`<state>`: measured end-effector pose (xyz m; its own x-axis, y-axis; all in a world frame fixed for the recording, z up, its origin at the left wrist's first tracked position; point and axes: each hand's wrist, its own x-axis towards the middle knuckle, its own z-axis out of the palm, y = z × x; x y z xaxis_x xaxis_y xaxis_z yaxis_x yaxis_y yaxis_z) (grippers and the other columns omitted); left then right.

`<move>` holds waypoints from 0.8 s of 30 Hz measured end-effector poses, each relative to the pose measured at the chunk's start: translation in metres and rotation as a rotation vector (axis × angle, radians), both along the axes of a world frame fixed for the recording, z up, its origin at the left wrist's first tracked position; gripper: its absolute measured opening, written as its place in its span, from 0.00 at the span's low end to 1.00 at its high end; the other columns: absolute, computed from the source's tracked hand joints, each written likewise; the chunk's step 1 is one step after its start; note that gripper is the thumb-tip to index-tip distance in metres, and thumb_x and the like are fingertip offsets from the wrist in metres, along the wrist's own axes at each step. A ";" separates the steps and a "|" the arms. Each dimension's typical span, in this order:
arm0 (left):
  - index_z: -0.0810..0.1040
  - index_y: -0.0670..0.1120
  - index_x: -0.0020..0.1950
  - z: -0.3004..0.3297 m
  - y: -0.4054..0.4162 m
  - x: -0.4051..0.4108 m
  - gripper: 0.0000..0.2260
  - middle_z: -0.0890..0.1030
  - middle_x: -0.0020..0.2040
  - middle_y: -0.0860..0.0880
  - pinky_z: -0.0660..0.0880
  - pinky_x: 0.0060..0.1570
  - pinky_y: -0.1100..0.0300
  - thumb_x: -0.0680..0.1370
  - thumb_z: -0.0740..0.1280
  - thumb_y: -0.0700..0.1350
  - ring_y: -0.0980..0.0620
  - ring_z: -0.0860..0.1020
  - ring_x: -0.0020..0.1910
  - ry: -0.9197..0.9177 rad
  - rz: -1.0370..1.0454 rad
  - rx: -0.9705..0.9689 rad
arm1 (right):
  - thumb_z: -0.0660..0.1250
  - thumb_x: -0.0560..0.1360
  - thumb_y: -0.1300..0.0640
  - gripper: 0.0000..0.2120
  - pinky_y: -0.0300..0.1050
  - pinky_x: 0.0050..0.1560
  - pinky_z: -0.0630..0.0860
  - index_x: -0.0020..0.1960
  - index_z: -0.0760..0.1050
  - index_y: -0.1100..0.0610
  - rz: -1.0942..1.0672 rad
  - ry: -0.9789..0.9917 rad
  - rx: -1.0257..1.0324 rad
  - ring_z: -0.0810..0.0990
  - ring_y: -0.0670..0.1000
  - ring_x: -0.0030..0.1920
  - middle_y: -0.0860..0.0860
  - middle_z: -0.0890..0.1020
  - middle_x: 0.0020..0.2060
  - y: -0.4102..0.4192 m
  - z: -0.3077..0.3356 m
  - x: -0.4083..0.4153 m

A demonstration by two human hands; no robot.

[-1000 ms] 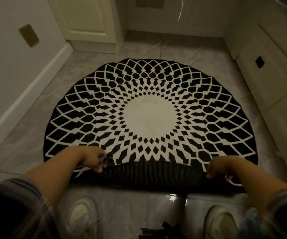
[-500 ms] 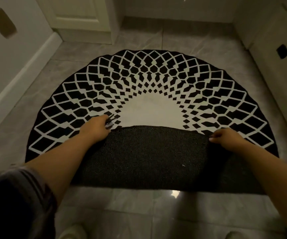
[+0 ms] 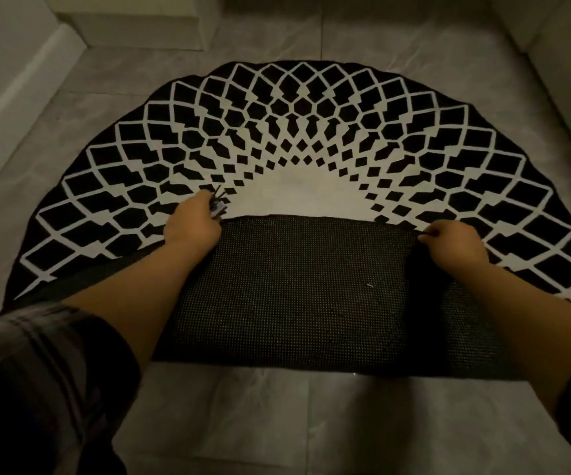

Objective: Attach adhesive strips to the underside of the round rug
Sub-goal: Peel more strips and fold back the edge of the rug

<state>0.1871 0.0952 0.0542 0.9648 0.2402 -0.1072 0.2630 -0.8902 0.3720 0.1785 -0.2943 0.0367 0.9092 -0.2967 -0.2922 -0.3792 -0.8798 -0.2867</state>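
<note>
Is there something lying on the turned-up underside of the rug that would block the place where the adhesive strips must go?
Almost nothing visible does. The dark mesh underside lies folded up and open. Only a tiny pale fleck sits on it. The left hand grips dark strips at the flap's edge, and the right hand pinches that edge.

Near half of round rug (image 3: 298,132) pattern hidden under folded-over underside (image 3: 311,296). Left hand (image 3: 193,225) fingers hidden behind knuckles; dark strips (image 3: 217,204) poking from them too small, dim to count. Right hand (image 3: 453,242) fingers tucked at flap edge, grip unclear. Right rug edge cut off by frame. Both arms cut off at bottom frame edge.
</note>
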 end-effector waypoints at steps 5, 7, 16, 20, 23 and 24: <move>0.74 0.45 0.59 -0.013 -0.002 -0.020 0.11 0.78 0.56 0.44 0.75 0.54 0.48 0.77 0.66 0.43 0.45 0.77 0.54 0.026 0.079 -0.145 | 0.62 0.79 0.50 0.12 0.57 0.53 0.76 0.52 0.79 0.57 0.050 0.016 -0.158 0.78 0.59 0.50 0.56 0.80 0.47 0.002 -0.010 0.000; 0.74 0.46 0.58 -0.016 -0.004 -0.037 0.10 0.78 0.55 0.46 0.75 0.53 0.50 0.77 0.65 0.43 0.46 0.76 0.53 0.062 0.077 -0.153 | 0.62 0.79 0.49 0.13 0.57 0.55 0.74 0.52 0.78 0.57 0.073 0.046 -0.192 0.77 0.59 0.51 0.56 0.80 0.47 0.003 -0.013 -0.004; 0.74 0.46 0.59 -0.014 -0.016 -0.126 0.10 0.77 0.56 0.46 0.70 0.51 0.55 0.78 0.66 0.42 0.46 0.76 0.56 0.082 0.358 -0.254 | 0.66 0.76 0.54 0.12 0.60 0.53 0.75 0.55 0.75 0.60 -0.052 -0.214 -0.184 0.76 0.60 0.53 0.59 0.78 0.51 0.031 0.006 -0.086; 0.70 0.46 0.67 -0.011 -0.017 -0.164 0.19 0.71 0.63 0.46 0.73 0.57 0.50 0.76 0.68 0.43 0.46 0.75 0.59 0.055 0.661 -0.360 | 0.68 0.74 0.55 0.14 0.60 0.51 0.77 0.57 0.72 0.60 -0.469 -0.177 -0.039 0.77 0.60 0.50 0.60 0.75 0.52 0.043 0.003 -0.145; 0.69 0.47 0.68 -0.015 -0.010 -0.183 0.24 0.71 0.64 0.43 0.76 0.55 0.46 0.74 0.71 0.48 0.43 0.75 0.57 0.069 0.882 -0.412 | 0.69 0.73 0.48 0.29 0.62 0.56 0.76 0.68 0.65 0.60 -1.052 -0.056 0.258 0.76 0.63 0.58 0.63 0.72 0.63 0.040 -0.023 -0.184; 0.68 0.47 0.68 -0.016 -0.008 -0.188 0.25 0.72 0.64 0.42 0.76 0.54 0.45 0.73 0.72 0.50 0.43 0.75 0.58 0.076 0.942 -0.434 | 0.69 0.72 0.42 0.36 0.62 0.61 0.73 0.71 0.62 0.61 -1.137 -0.038 0.374 0.73 0.64 0.63 0.64 0.69 0.67 0.039 -0.030 -0.192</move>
<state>-0.0007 0.0877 0.0386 0.3935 0.8191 -0.4173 0.8187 -0.1058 0.5644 -0.0135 -0.2552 0.0066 0.1913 -0.8387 -0.5100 -0.8716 0.0939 -0.4812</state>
